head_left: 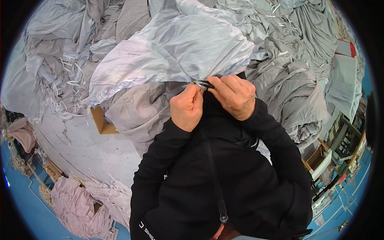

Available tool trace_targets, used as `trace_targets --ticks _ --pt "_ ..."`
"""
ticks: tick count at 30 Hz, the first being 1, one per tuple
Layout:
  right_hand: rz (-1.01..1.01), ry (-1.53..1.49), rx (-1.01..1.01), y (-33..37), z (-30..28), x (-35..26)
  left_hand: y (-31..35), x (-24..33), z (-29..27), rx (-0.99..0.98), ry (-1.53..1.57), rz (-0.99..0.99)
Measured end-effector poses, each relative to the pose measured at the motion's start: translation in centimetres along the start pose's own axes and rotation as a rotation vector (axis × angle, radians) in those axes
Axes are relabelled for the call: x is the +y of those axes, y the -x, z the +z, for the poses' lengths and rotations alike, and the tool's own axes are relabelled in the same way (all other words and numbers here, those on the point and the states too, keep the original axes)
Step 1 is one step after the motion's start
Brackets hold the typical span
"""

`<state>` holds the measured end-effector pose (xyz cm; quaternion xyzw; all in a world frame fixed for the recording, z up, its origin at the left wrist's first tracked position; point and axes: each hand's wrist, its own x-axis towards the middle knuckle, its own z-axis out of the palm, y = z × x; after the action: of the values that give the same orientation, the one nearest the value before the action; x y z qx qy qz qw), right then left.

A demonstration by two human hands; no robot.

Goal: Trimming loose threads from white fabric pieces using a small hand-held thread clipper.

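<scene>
A pale grey-blue cloth (pixel 180 44) spreads in front of me, its near edge reaching my fingers. My left hand (pixel 186 107) is closed, thumb and forefinger pinching that edge. Close beside it, my right hand (pixel 236 98) grips small black thread snips (pixel 207 84), with their tips pointing left at the cloth edge between the two hands. The fingers partly cover the snips, so whether the blades are apart does not show. A darker grey cloth (pixel 138 106) hangs in folds to the left of my left hand.
Heaped grey cloth with white ties (pixel 72 80) lies at the left, and another grey heap (pixel 294 92) at the right. A cardboard box (pixel 106 127) pokes out over the white tabletop (pixel 66 146). Pinkish cloth (pixel 78 208) is piled low at the left, above blue floor.
</scene>
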<state>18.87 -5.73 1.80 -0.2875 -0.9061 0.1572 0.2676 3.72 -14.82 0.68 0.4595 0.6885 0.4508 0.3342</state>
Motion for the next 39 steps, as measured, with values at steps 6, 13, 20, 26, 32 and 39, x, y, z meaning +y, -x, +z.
trace_targets --ticks 6,13,20,26,32,39 --pt "-0.136 0.044 -0.012 -0.3 0.1 0.9 -0.1 -0.2 0.0 0.001 0.002 0.029" --pt "-0.139 0.034 -0.02 -0.4 0.0 1.1 0.0 -0.2 0.0 -0.025 0.001 0.026" --pt "0.01 -0.081 -0.004 -0.7 -1.6 1.6 1.4 2.4 -4.9 0.165 -0.128 0.026" --pt "0.322 -0.228 0.123 0.3 -3.2 3.6 5.3 -3.5 -21.7 0.856 -0.329 -0.165" --pt "0.399 -0.279 0.186 1.3 -2.3 5.0 11.4 -19.8 -32.0 0.398 -1.219 -0.493" --pt "0.426 -0.312 0.109 0.9 -1.7 4.9 9.2 -20.1 -30.6 0.462 -1.121 -0.768"
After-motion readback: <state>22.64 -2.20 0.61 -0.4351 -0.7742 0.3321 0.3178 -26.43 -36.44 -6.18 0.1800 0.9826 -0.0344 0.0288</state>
